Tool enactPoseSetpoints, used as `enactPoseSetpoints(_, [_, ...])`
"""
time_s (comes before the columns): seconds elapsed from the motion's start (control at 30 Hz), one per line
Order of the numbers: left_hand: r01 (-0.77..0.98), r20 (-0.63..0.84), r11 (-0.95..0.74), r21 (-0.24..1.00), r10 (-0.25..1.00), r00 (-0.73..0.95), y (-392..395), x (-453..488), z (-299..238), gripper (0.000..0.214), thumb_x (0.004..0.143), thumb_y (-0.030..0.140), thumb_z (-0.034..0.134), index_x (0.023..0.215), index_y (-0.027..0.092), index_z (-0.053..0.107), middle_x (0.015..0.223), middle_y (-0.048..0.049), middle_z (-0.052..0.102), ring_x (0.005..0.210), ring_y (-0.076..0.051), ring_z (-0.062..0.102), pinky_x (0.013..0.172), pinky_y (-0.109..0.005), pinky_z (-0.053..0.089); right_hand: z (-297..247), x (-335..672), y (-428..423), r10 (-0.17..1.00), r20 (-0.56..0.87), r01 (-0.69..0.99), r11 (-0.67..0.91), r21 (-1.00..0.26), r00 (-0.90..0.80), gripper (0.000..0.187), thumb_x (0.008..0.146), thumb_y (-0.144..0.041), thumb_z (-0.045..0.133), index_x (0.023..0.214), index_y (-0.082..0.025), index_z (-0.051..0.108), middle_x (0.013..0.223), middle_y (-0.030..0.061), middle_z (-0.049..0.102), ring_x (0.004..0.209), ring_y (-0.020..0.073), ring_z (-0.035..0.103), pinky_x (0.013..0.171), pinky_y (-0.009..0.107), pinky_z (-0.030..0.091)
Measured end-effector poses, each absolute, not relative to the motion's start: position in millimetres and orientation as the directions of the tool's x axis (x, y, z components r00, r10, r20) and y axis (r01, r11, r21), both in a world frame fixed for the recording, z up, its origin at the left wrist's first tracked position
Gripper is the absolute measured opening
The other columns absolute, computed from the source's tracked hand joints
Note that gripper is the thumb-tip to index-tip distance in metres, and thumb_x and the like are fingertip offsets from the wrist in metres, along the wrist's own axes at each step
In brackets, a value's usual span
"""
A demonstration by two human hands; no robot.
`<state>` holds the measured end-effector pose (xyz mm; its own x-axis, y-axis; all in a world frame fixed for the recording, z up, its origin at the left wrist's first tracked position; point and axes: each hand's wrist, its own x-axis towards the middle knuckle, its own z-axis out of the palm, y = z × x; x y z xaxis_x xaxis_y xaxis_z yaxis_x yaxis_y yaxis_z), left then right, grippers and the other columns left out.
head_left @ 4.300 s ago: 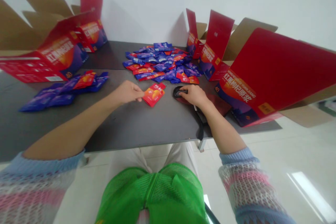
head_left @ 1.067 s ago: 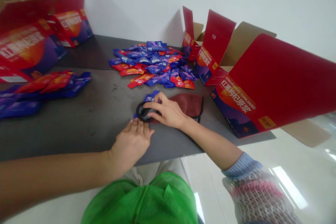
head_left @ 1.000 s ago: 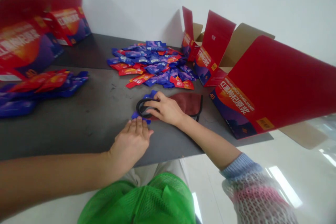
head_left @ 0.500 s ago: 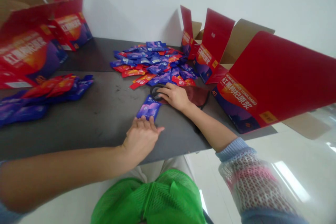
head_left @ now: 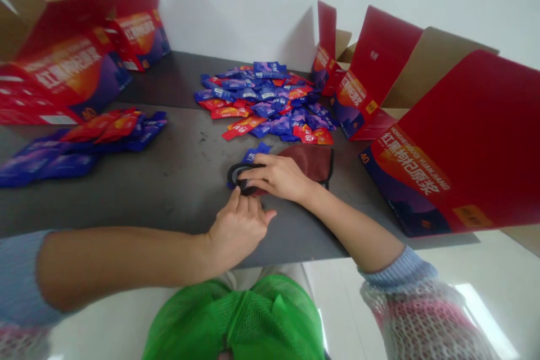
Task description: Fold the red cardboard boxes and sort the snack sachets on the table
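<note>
On the dark table in front of me lies a blue-purple sachet, largely covered by a brown cloth with black trim. My right hand is closed on the cloth's black-edged left end and presses it over the sachet. My left hand is just nearer to me, its fingers curled together and pressed down at the sachet's near end, thumb out to the right. The left fingertips meet the black edge of the cloth. The near part of the sachet is hidden under the cloth and fingers.
A heap of blue and red sachets lies farther back. More sachets are stacked at left. Open red cartons stand at far left, back left, back right and right. The table's front edge is close.
The cloth in my right hand has moved toward me along the sachet, covering most of it and reaching my left fingertips. The view has shifted slightly left.
</note>
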<state>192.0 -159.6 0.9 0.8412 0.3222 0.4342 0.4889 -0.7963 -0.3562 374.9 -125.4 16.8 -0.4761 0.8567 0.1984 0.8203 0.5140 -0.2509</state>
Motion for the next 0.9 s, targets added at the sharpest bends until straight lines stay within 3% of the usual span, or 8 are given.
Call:
enactPoseSetpoints(0.23, [0.482,0.402,-0.762,-0.432,0.316,0.859,-161.0,194.1,-3.0,0.047,0.100,0.028,0.043,0.095,-0.007,0.075,0.088,-0.0313,0.074,0.081,-0.033,0.074,0.079,-0.043,0.057,21.1,387.7,-118.2,0.875,0.220,0.854,0.475,-0.213,-0.432,0.027,0.099,-0.039,0.051,0.109,-0.026,0.072,0.105,0.0028,0.065,0.093,0.0150,0.059,0.065,0.026,0.035])
enactPoseSetpoints(0.37, [0.421,0.321,-0.806,-0.417,0.303,0.897,-154.1,187.6,-1.0,0.044,0.100,0.030,0.046,0.096,0.000,0.078,0.090,-0.0273,0.075,0.081,-0.031,0.075,0.077,-0.041,0.057,28.5,412.2,-111.9,0.919,0.169,0.926,0.372,-0.071,-0.356,0.023,0.097,-0.033,0.052,0.100,-0.027,0.074,0.100,0.0030,0.065,0.091,0.0178,0.059,0.062,0.028,0.031])
enactPoseSetpoints(0.47, [0.418,0.298,-0.810,-0.411,0.314,0.902,-151.8,183.5,0.5,0.041,0.099,0.029,0.047,0.099,0.003,0.078,0.094,-0.0260,0.075,0.083,-0.030,0.075,0.077,-0.040,0.057,29.1,430.9,-109.0,0.960,0.186,0.978,0.207,0.019,-0.207,0.026,0.097,-0.034,0.051,0.105,-0.029,0.075,0.103,0.0050,0.065,0.090,0.0200,0.058,0.060,0.029,0.029])
enactPoseSetpoints(0.53, [0.424,0.300,-0.808,-0.408,0.320,0.899,-153.8,183.2,0.3,0.039,0.098,0.027,0.048,0.100,0.001,0.077,0.096,-0.0283,0.074,0.082,-0.031,0.075,0.074,-0.040,0.057,28.7,436.0,-110.0,0.958,0.221,0.983,0.180,0.037,-0.183,0.029,0.098,-0.037,0.049,0.112,-0.029,0.074,0.107,0.0061,0.064,0.090,0.0207,0.058,0.061,0.029,0.030])
enactPoseSetpoints(0.73, [0.421,0.357,-0.774,-0.472,0.269,0.895,-164.6,185.9,-2.1,0.038,0.095,0.025,0.055,0.103,-0.007,0.073,0.099,-0.0341,0.072,0.085,-0.034,0.075,0.079,-0.042,0.055,37.2,406.6,-127.9,0.835,0.317,0.863,0.498,-0.085,-0.450,0.042,0.101,-0.049,0.038,0.122,-0.033,0.070,0.110,0.0053,0.062,0.093,0.0177,0.057,0.071,0.027,0.038])
enactPoseSetpoints(0.9, [0.421,0.339,-0.795,-0.438,0.287,0.896,-166.7,187.1,1.5,0.033,0.096,0.024,0.053,0.080,0.005,0.074,0.068,-0.0173,0.072,0.063,-0.026,0.069,0.063,-0.036,0.051,29.9,383.4,-137.3,0.683,0.318,0.684,0.718,-0.127,-0.658,0.047,0.100,-0.054,0.036,0.130,-0.033,0.066,0.109,0.0054,0.063,0.096,0.0169,0.058,0.079,0.027,0.043])
